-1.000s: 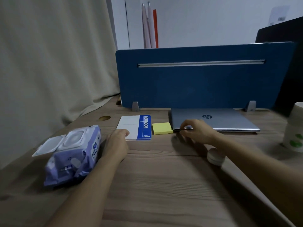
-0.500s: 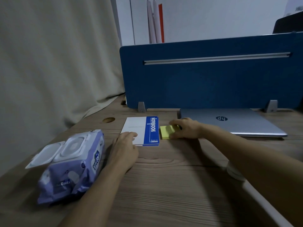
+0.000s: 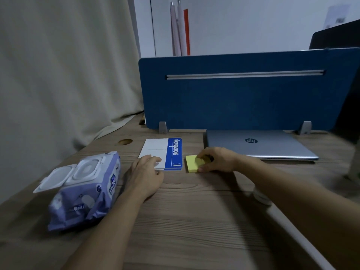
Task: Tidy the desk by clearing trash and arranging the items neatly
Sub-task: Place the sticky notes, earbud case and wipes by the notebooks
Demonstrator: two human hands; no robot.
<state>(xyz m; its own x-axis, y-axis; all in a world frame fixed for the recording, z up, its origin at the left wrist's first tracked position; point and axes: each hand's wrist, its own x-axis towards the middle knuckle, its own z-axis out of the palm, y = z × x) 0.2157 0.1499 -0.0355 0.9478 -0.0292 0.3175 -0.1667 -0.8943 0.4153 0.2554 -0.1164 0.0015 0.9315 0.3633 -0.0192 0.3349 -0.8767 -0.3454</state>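
A: Hands?

B: Left hand (image 3: 145, 175) lies flat, fingers together, fingertips on the near left corner of the notebook (image 3: 163, 152) — pressing on it, not gripping. Right hand (image 3: 216, 159) is pinched on the yellow sticky-note pad (image 3: 192, 164): thumb at the pad's near edge, fingers over its far right corner.

A: Pad lifted?

B: Can't tell. It looks flat on the desk (image 3: 194, 221), just beside the notebook's blue spine edge, a narrow gap between them.

A: Rest of the desk?

B: Closed silver laptop (image 3: 272, 145) sits right of the pad, up against the blue divider panel (image 3: 243, 94). Wet-wipes pack (image 3: 85, 190) is at the left, lid flipped open, near the left wrist. A small round white object (image 3: 262, 198) is partly hidden under the right forearm — can't identify it.
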